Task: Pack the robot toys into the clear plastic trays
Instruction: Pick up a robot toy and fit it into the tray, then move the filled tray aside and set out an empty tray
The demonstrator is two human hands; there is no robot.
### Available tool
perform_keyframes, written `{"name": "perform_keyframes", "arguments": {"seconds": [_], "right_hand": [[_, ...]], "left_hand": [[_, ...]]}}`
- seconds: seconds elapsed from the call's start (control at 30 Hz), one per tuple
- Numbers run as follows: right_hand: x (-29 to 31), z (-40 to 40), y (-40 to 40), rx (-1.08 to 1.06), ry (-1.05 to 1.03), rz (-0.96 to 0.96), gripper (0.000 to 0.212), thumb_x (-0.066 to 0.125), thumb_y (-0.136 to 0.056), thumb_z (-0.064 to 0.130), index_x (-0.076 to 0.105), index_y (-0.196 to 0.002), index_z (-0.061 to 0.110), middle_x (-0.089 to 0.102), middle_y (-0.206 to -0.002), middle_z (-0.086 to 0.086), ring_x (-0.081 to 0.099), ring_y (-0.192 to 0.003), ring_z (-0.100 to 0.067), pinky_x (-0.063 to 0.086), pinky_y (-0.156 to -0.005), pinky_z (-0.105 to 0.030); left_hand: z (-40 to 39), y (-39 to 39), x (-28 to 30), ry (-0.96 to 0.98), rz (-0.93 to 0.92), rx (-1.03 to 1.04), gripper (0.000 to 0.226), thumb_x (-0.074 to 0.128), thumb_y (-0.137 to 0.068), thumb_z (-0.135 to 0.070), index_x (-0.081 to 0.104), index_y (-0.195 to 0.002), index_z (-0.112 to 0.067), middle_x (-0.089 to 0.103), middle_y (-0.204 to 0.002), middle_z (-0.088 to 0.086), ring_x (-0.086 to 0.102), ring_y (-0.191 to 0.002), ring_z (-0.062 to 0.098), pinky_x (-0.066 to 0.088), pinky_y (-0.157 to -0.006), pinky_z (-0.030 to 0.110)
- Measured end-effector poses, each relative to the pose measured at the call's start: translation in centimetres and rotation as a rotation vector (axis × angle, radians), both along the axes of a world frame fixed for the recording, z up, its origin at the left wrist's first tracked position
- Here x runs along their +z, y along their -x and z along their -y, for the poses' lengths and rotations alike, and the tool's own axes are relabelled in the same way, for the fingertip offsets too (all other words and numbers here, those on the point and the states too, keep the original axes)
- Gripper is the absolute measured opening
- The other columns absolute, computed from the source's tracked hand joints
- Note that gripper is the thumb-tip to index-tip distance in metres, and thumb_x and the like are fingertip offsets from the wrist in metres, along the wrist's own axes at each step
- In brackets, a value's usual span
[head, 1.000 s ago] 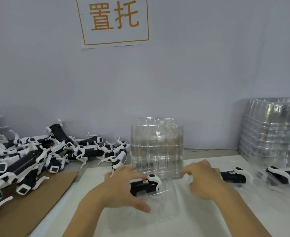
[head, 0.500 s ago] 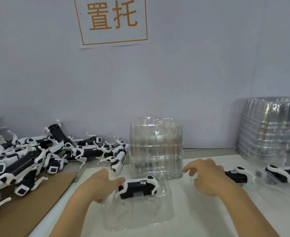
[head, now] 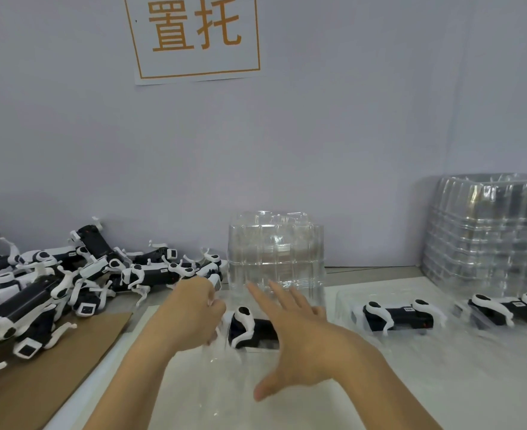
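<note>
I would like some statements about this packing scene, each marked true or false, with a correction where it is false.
1. The right hand is spread open above the robot toy in the near tray. True.
2. The pile of loose robot toys lies at the right of the table. False: it lies at the left, partly on brown cardboard.
3. A stack of clear trays stands behind the hands. True.
4. The wall sign has blue characters. False: they are orange.
5. Two packed toys lie right of the hands. True.
</note>
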State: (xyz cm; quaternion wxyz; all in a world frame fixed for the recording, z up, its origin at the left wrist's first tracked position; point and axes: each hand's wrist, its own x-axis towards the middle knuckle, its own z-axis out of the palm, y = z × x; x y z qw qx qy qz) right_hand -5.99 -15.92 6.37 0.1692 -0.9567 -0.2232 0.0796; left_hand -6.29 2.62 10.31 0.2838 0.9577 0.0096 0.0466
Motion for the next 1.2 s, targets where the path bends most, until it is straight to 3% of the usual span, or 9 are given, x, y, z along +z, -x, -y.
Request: {"name": "perform_keyframes", "arguments": {"seconds": [0.17,0.27,0.33,0.43,0.53,0.77,1.0,1.1,1.2], "right_hand": [[2.9,2.2,0.7,-0.005,-0.051,0.111,0.115,0.085,-0.063,0.054,0.005,-0.145,0.062,0.013,-0.149,0.026,0.016,-0.139,-0.016,0.025,-0.111,-0.041],[5.4,5.3,1.1,-0.073,-0.060,0.205,0.107,0.084,-0.059,0.057,0.014,-0.140,0.067,0.029,-0.134,0.021,0.028,-0.126,-0.015,0.038,-0.101,-0.035],[6.9,7.9,1.2,-0.147,-0.056,0.228,0.103,0.080,-0.058,0.061,0.016,-0.137,0.070,0.031,-0.131,0.023,0.031,-0.125,-0.014,0.041,-0.100,-0.037],[8.7,11.4,0.6,-0.220,0.034,0.194,0.103,0.081,-0.060,0.061,0.016,-0.140,0.068,0.030,-0.138,0.021,0.029,-0.131,-0.013,0.038,-0.108,-0.043],[9.2,14.0,-0.6,-0.282,0.156,0.143,0.106,0.083,-0.062,0.060,0.015,-0.144,0.063,0.023,-0.149,0.016,0.023,-0.139,-0.016,0.035,-0.112,-0.046],[7.2,16.2,-2.3,-0.286,0.226,-0.075,0.111,0.090,-0.061,0.049,0.018,-0.145,0.056,0.021,-0.156,0.012,0.028,-0.140,-0.018,0.030,-0.116,-0.040],[8.1,15.4,-2.3,-0.312,0.311,-0.104,0.136,0.089,-0.058,0.054,-0.012,-0.149,0.054,-0.016,-0.164,0.006,-0.007,-0.153,-0.025,0.012,-0.122,-0.049],[9.4,13.0,-2.6,-0.237,0.187,0.039,0.117,0.073,-0.066,0.072,-0.003,-0.152,0.051,-0.006,-0.164,0.015,0.003,-0.152,-0.015,0.015,-0.123,-0.045],[9.7,8.4,-4.7,-0.146,0.005,0.298,0.086,0.061,-0.082,0.069,0.018,-0.152,0.045,0.015,-0.161,0.019,0.019,-0.148,-0.010,0.018,-0.121,-0.050]], "left_hand": [[0.6,0.5,0.8,0.127,0.052,-0.053,0.027,0.050,-0.097,-0.019,0.064,-0.091,0.004,0.072,-0.068,0.012,0.071,-0.059,0.022,0.061,-0.066,0.045],[1.2,0.7,1.3,0.392,0.170,-0.110,0.021,0.055,-0.099,-0.027,0.069,-0.113,-0.018,0.074,-0.084,0.001,0.071,-0.067,0.012,0.056,-0.054,0.027],[0.9,0.5,1.6,0.492,0.241,-0.130,0.021,0.055,-0.099,-0.027,0.068,-0.114,-0.029,0.074,-0.094,-0.005,0.072,-0.075,0.007,0.057,-0.059,0.028],[-0.3,0.2,1.5,0.457,0.292,-0.117,0.018,0.057,-0.097,-0.028,0.068,-0.105,-0.038,0.072,-0.095,-0.019,0.071,-0.079,0.004,0.060,-0.079,0.044],[-1.1,0.1,1.4,0.433,0.297,-0.108,0.016,0.058,-0.096,-0.029,0.069,-0.100,-0.040,0.070,-0.093,-0.025,0.070,-0.083,0.004,0.056,-0.087,0.043],[-0.9,-0.4,0.5,0.381,0.259,-0.125,0.018,0.057,-0.097,-0.024,0.070,-0.095,-0.037,0.073,-0.092,-0.012,0.070,-0.080,0.005,0.058,-0.078,0.043],[-1.2,-1.2,-0.2,0.365,0.262,-0.148,0.017,0.059,-0.096,-0.024,0.069,-0.097,-0.037,0.073,-0.097,-0.007,0.069,-0.082,0.003,0.055,-0.077,0.031],[-1.3,-1.4,-0.4,0.363,0.263,-0.153,0.016,0.059,-0.096,-0.025,0.069,-0.098,-0.037,0.072,-0.096,-0.007,0.067,-0.081,0.001,0.052,-0.074,0.026],[-1.3,-1.4,-0.6,0.369,0.253,-0.155,0.015,0.059,-0.096,-0.027,0.069,-0.100,-0.037,0.071,-0.095,-0.008,0.066,-0.084,0.003,0.050,-0.074,0.023]]}}
